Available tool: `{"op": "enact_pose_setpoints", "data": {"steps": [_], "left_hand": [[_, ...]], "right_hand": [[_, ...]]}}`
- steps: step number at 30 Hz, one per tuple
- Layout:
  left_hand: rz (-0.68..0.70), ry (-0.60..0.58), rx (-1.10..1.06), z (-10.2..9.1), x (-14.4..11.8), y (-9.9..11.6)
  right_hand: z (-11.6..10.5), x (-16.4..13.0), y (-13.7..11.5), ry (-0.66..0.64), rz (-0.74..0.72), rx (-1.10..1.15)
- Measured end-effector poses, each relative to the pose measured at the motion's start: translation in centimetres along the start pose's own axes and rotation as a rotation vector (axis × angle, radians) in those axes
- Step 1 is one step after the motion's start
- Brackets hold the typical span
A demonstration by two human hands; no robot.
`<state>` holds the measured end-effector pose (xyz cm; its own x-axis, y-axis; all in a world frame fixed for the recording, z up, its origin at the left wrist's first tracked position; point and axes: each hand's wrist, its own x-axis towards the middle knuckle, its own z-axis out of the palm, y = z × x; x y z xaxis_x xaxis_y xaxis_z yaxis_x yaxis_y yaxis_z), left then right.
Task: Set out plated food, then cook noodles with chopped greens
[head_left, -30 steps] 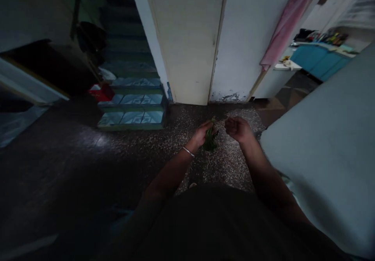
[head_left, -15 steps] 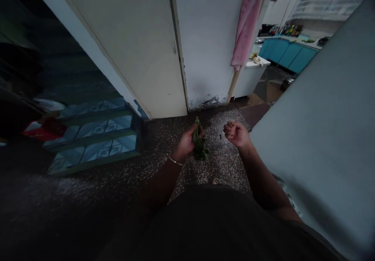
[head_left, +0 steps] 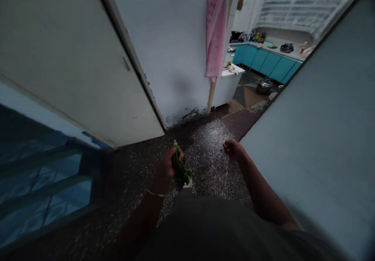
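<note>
The left hand (head_left: pixel 167 166) clamps leafy greens (head_left: pixel 181 173); the right hand (head_left: pixel 233 150) is curled tight, contents unclear, near the right wall (head_left: pixel 310 132)'s edge. Speckled floor (head_left: pixel 206 157) runs between walls toward blue cabinets (head_left: pixel 267 63).

The bunch of leafy greens (head_left: pixel 181 171) is in the left hand (head_left: pixel 167 166), above the floor (head_left: pixel 211 171). The right hand (head_left: pixel 232 150) is well apart, near the right-hand wall (head_left: pixel 316 148). The staircase (head_left: pixel 47 190) is at lower left; the door (head_left: pixel 76 70) is beyond it. The towel (head_left: pixel 217 31) hangs left of the kitchen opening. Inside, bottles (head_left: pixel 259 38) stand on the desk (head_left: pixel 278 52); the pot (head_left: pixel 264 87) is on the floor before it.
</note>
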<state>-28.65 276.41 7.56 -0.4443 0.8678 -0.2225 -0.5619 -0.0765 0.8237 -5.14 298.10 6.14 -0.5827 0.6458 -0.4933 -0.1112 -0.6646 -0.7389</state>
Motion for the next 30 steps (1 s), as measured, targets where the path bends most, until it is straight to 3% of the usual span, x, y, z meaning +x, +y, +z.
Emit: {"op": "enact_pose_setpoints", "data": {"steps": [5,11,18,23,30], "left_hand": [[-0.063,-0.094,0.015,0.3,11.5,2.9],[-0.088,-0.244,0.092,4.0,22.7,7.0],[-0.096,-0.338,0.146,9.2,33.6,7.1],[-0.147,-0.266,0.146,12.4,41.5,6.1],[-0.1,-0.147,0.197,19.5,50.9,5.9]], "right_hand": [[-1.5,4.9,-2.1,0.259,-0.008,0.081],[-3.2,9.4,-5.0,0.409,-0.01,0.207],[-7.0,18.6,-10.0,0.457,-0.025,0.273],[-11.4,27.6,-16.3,0.417,-0.013,0.285],[-17.2,38.2,-29.2,0.39,-0.054,0.267]]}}
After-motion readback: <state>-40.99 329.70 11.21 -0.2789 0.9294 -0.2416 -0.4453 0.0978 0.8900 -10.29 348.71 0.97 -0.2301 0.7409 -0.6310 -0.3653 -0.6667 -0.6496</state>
